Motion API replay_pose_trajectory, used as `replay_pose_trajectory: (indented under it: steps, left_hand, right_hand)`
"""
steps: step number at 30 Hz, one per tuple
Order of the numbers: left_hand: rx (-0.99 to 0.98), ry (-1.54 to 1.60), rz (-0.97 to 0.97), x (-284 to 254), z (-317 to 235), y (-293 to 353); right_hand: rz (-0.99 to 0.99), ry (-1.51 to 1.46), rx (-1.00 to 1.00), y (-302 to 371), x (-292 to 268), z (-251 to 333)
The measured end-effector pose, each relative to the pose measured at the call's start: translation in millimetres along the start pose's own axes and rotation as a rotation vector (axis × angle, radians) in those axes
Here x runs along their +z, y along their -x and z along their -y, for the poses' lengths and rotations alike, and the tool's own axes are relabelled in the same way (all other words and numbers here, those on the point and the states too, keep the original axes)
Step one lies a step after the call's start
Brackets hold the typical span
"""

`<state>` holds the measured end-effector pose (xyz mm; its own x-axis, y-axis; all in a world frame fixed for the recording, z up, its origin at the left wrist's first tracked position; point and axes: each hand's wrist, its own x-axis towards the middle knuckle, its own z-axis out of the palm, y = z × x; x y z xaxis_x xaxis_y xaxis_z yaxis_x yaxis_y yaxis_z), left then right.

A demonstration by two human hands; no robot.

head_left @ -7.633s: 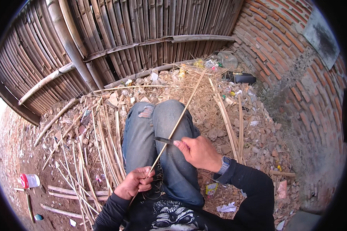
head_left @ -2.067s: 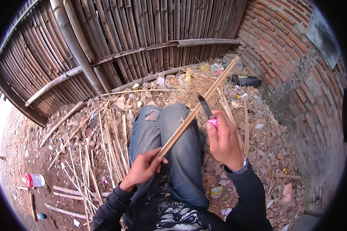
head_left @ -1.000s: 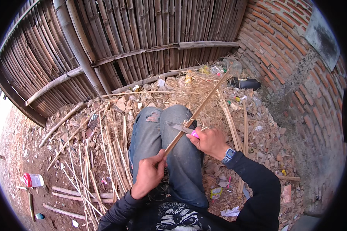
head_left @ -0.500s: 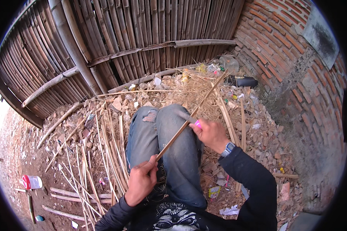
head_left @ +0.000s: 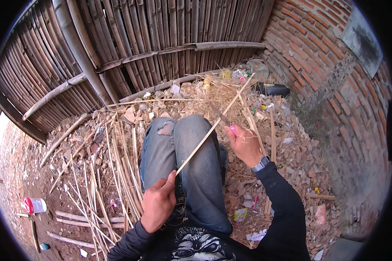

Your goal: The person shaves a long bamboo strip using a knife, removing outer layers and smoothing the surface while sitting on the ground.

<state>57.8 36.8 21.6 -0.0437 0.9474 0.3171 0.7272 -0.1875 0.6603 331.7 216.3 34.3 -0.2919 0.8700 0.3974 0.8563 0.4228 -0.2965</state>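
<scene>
The left hand (head_left: 160,203), at 7 o'clock from the middle of the view, pinches the lower end of a thin bamboo strip (head_left: 199,145) between thumb and forefinger. The strip slants over the right knee of the jeans (head_left: 196,128), its far tip at about 1 o'clock. The right hand (head_left: 246,147), at 3 to 4 o'clock, is closed round the pink handle of a knife (head_left: 234,129), the blade pointing to 10 or 11 o'clock; it is blurred where it crosses the strip, so I can't tell whether they touch. Pale curled shavings (head_left: 248,133) hang by that hand. More strips (head_left: 122,174) lie on the ground at 8 o'clock, with a red-lidded tub (head_left: 35,205) beyond, and a brick wall (head_left: 353,113) stands at 3 o'clock
</scene>
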Motion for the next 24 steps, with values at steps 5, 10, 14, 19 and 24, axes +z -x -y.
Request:
replay_pose_trajectory:
  steps: [5, 10, 14, 19, 24]
  left_hand:
    - [-0.05, -0.051, 0.018, 1, -1, 6]
    - [0.023, -0.116, -0.01, 6, -3, 10]
    - [0.0, -0.068, 0.002, 6, 2, 12]
    - [0.003, 0.086, 0.053, -11, 15, 25]
    - [-0.001, 0.117, -0.005, -15, 28, 29]
  right_hand:
    - [0.078, -0.026, -0.24, 47, 20, 54]
    - [0.04, -0.13, -0.017, 11, -2, 3]
    - [0.14, -0.135, -0.245, 49, 12, 56]
    - [-0.08, -0.018, 0.006, -2, 4, -37]
    - [0.028, -0.103, -0.327, 35, 33, 35]
